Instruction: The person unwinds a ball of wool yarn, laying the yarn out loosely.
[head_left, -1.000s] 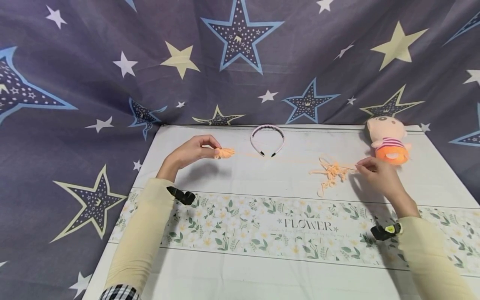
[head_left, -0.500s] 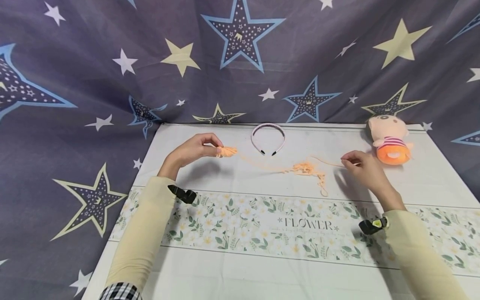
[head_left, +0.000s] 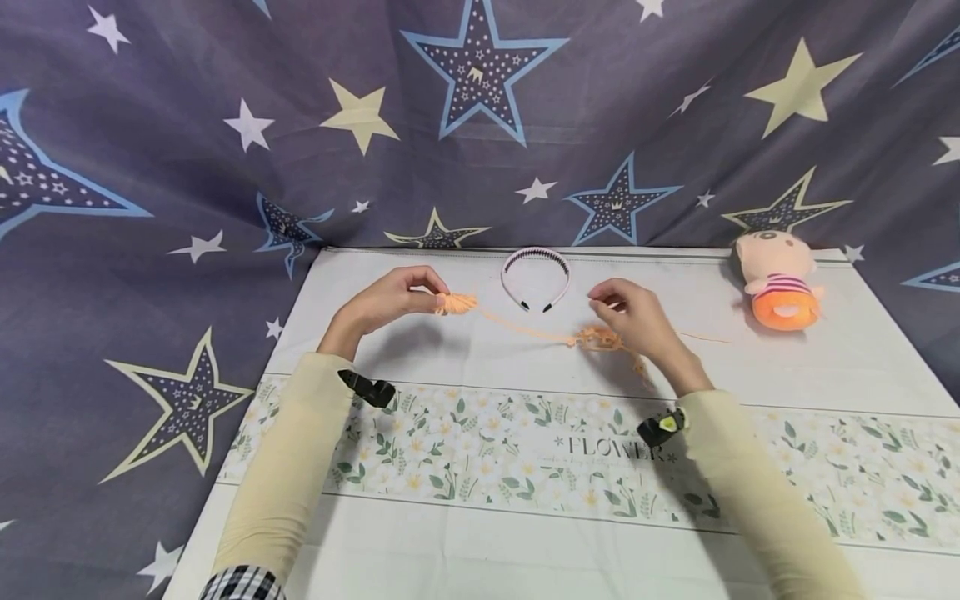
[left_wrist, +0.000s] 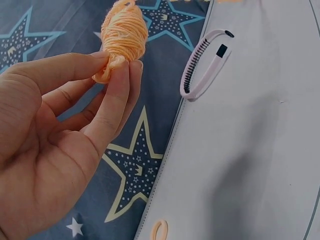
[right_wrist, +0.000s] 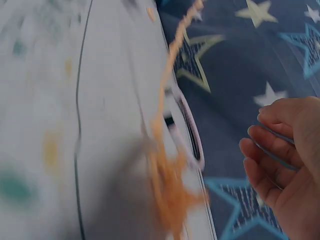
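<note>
My left hand (head_left: 390, 300) pinches one end of a small wound bundle of orange yarn (head_left: 459, 303), raised over the white tabletop. The left wrist view shows thumb and fingertips closed on the lower tip of the yarn bundle (left_wrist: 124, 32). From it a yarn strand (head_left: 517, 327) sags rightward to a loose yarn tangle (head_left: 598, 337). My right hand (head_left: 641, 321) hovers above and partly in front of that tangle. Seen from the right wrist, the right hand (right_wrist: 285, 155) has loosely bent fingers with nothing between them, apart from the blurred yarn tangle (right_wrist: 172, 185).
A pink headband (head_left: 536, 252) with black tips lies near the back edge, between the hands. At the back right, a plush toy (head_left: 780, 287) in orange and stripes rests against a star-patterned curtain (head_left: 480, 192). A floral strip (head_left: 480, 450) crosses the cloth-covered table.
My right hand has let go of the yarn end and moved left; the end now trails right of it. The tangle has shifted left and the strand has gone slack. The left hand stays nearly still.
</note>
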